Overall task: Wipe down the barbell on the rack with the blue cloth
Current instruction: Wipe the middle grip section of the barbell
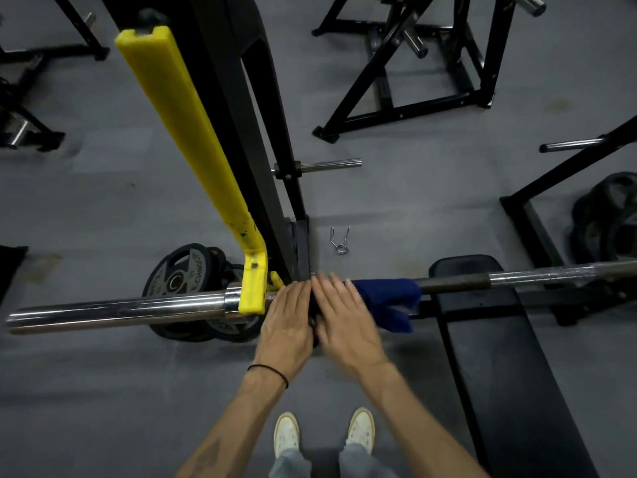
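Observation:
The barbell (pixel 120 310) lies across the view in the yellow hook (pixel 251 294) of the black rack (pixel 238 115). Its chrome sleeve points left. The blue cloth (pixel 389 296) is draped over the bar's shaft, right of the rack upright, with its ends hanging down. My left hand (pixel 287 319) rests over the bar next to the yellow hook, fingers stretched forward. My right hand (pixel 344 319) is beside it, blurred, fingers straight and spread. Its far side reaches the cloth's left end. The bar under both hands is hidden.
A black bench (pixel 499 357) runs under the bar on the right. Weight plates (pixel 175 281) lean at the rack's foot, and more plates (pixel 606 219) are piled far right. A spring collar (pixel 340 240) lies on the grey floor. Other black stands are behind. My white shoes (pixel 286 432) show below.

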Tool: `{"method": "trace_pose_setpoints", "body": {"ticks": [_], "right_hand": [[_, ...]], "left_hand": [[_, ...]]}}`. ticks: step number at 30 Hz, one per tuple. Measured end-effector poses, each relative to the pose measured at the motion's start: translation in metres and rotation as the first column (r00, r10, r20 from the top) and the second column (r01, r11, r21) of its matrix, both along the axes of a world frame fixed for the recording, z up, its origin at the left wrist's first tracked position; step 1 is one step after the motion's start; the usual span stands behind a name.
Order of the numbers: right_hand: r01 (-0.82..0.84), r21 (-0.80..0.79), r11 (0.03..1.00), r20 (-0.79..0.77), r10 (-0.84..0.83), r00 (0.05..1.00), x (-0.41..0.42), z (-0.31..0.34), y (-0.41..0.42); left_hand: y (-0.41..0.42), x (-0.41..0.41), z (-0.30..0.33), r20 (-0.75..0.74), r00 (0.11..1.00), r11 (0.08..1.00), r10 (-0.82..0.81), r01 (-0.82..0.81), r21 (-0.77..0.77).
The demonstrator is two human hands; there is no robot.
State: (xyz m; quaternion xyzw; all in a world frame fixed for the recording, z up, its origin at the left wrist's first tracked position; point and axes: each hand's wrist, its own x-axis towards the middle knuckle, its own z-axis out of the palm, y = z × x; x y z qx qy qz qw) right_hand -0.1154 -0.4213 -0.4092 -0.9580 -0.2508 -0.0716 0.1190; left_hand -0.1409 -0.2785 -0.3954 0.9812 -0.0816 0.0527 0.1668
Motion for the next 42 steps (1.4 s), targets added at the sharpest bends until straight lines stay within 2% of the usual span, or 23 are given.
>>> {"method": "trace_pose_setpoints", "body": {"ticks": [2,5,7,11,15,18,21,24,27,32,34,37,42], "right_hand": [[-0.005,-0.042,0.999,0.029,0.006,1.0,0.003,-0.003,-0.042],[0.256,0.05,0.965,0.079,-0.259,0.963,0.002,-0.013,-0.083],[0.311,0.059,0.949,0.098,-0.315,0.944,0.01,-0.018,-0.067],[0.093,0.016,0.996,0.137,-0.094,0.986,0.027,-0.01,-0.032],[-0.072,-0.047,0.996,0.121,0.078,0.99,0.046,-0.005,-0.038],[-0.145,-0.116,0.983,0.099,0.156,0.983,0.049,-0.002,-0.064],[-0.087,-0.132,0.987,0.133,0.104,0.986,0.044,-0.004,-0.091],[0.005,-0.105,0.994,0.11,0.007,0.994,0.044,-0.005,-0.084],[0.025,-0.076,0.997,0.024,-0.023,0.999,0.045,-0.002,-0.065],[-0.11,-0.08,0.991,-0.095,0.102,0.99,0.052,0.014,-0.029],[-0.094,-0.046,0.994,-0.151,0.086,0.985,0.051,0.017,-0.021],[-0.064,-0.081,0.995,-0.029,0.061,0.998,0.05,0.011,-0.029],[0.014,-0.078,0.997,0.03,-0.012,0.999,0.047,0.0,-0.072]], "left_hand": [[0.006,-0.002,-0.002,-0.052,0.998,0.999,-0.029,0.032,0.04],[0.006,-0.002,-0.002,-0.111,0.994,0.999,-0.026,0.03,0.031],[0.004,0.0,0.0,-0.099,0.994,0.999,-0.035,0.034,-0.019],[0.008,-0.004,0.005,-0.094,0.994,0.996,-0.049,0.042,-0.077],[0.006,-0.004,0.005,-0.083,0.996,0.995,-0.04,0.032,-0.099],[0.007,-0.002,0.0,-0.087,0.994,0.998,-0.061,0.06,-0.01],[0.005,-0.002,-0.004,-0.111,0.993,0.991,-0.036,0.05,0.122],[-0.006,0.003,-0.006,-0.117,0.993,0.969,-0.014,0.042,0.244],[-0.021,0.02,0.003,-0.198,0.98,0.927,0.014,0.061,0.37],[-0.023,0.037,0.008,-0.199,0.978,0.929,0.056,0.022,0.37],[-0.02,0.041,0.008,-0.191,0.981,0.934,0.036,0.034,0.355],[-0.018,0.046,0.014,-0.183,0.983,0.934,0.009,0.057,0.353],[-0.015,0.056,0.014,-0.215,0.976,0.909,-0.034,0.119,0.4]]}}
